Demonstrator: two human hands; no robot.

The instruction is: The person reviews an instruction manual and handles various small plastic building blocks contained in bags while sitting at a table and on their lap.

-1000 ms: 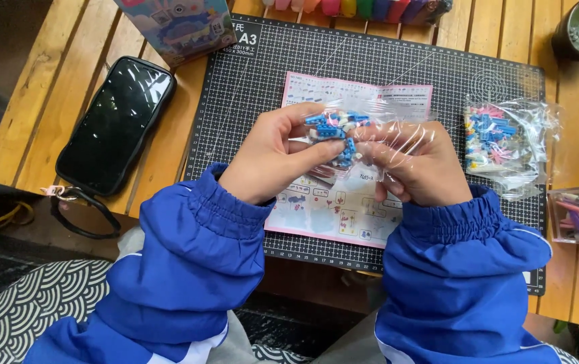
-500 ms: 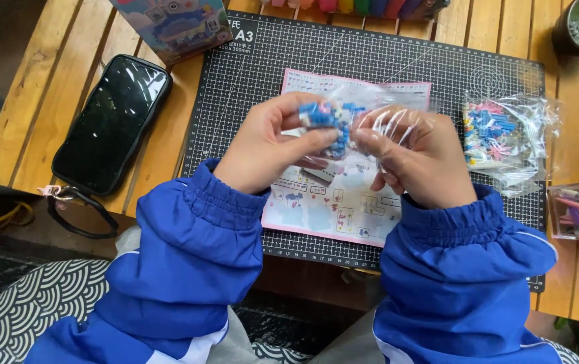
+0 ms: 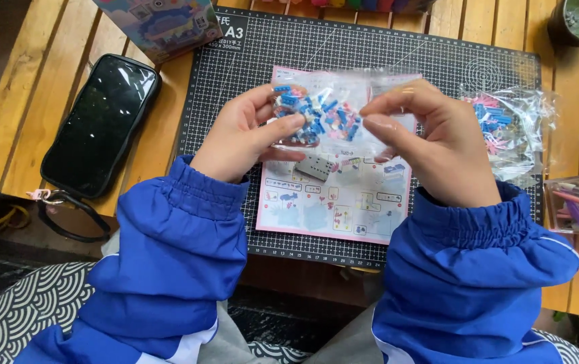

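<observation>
We hold clear bag point(image 3: 330, 111) of small blue and pink bricks above mat point(image 3: 438, 57). Left hand point(image 3: 245, 135) pinches bag's left end, thumb on front. Right hand point(image 3: 438, 145) pinches right end between thumb and fingers. Instruction sheet point(image 3: 336, 209) flat on mat beneath. Second bag point(image 3: 512, 131) just right of right hand. Phone point(image 3: 100, 125) on wooden table point(image 3: 26, 81), left of mat. Box point(image 3: 158, 23) at top edge. Blue sleeves cover both wrists.
</observation>
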